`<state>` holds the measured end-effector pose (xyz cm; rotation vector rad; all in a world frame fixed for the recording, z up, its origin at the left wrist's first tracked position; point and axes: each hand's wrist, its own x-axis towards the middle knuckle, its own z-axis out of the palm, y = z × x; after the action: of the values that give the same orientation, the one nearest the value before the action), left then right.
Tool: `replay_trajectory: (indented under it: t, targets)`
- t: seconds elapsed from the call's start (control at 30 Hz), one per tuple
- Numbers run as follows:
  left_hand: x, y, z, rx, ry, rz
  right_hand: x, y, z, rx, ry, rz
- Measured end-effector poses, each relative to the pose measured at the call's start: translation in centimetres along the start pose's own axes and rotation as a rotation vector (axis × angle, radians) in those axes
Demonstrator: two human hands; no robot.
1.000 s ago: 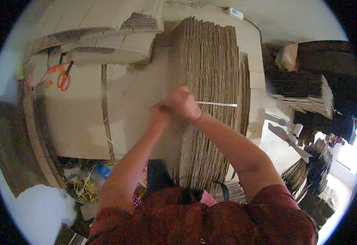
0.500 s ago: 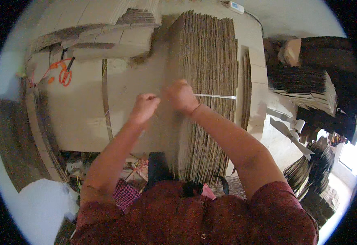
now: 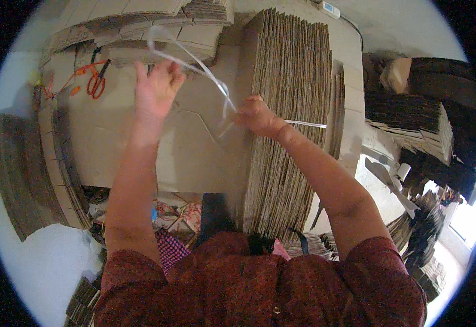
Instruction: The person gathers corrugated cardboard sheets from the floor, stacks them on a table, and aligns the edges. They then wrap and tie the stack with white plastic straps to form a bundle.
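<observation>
A tall stack of brown corrugated cardboard sheets stands on edge on the work surface, with a white strap running across it. My right hand is closed at the stack's left side, gripping the strap where it leaves the cardboard. From there the strap's loose end rises in a twisted loop up and left. My left hand is raised left of the stack, its fingers spread and slightly blurred. The loop passes close by its fingertips; whether they touch cannot be made out.
Orange-handled scissors lie at the far left with orange cord. Flat cardboard pieces are piled at the back. More cardboard leans at the left edge. A white fan and further cardboard stacks stand to the right.
My left hand has moved up and left, opening from a closed grip, and the white loop now hangs in the air. My right hand has shifted slightly right, still closed.
</observation>
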<state>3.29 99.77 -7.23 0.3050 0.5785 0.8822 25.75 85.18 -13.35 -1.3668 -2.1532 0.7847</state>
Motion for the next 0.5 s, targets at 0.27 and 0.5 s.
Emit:
replay_trajectory:
  t: [0.27, 0.5]
  targets:
    - [-5.0, -11.6, -1.8, 0.836, 0.090, -0.263, -0.3, 0.5, -0.3, 0.201, 0.047, 0.018]
    - [-0.6, -11.3, -6.0, 1.292, -0.294, -0.368, -0.4, 0.1, 1.9, -0.157, 0.198, -0.041]
